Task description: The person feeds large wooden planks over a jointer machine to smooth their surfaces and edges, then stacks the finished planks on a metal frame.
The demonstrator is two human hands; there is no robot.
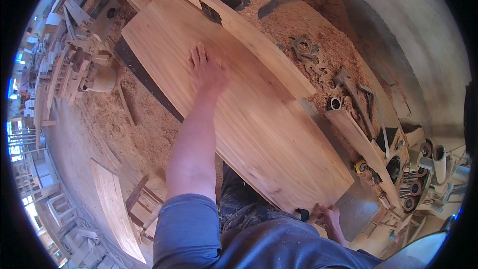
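A wide, smooth wooden board (249,114) lies at a slant across a dark metal machine table (356,204). It runs along an upright wooden fence (259,45) on its right side. My left hand (208,72) rests flat on the far part of the board, fingers stretched out and slightly apart. At the board's near end, my right hand (329,215) has its fingers curled at the edge, seemingly gripping it; part of that grip is hidden.
Beyond the fence, sawdust covers a ledge holding toothed cutter heads (303,47), a hammer (354,97) and a yellow tape measure (360,166). Sanding rolls (413,189) sit at right. Stacked wood pieces (64,79) and a loose plank (117,204) stand left.
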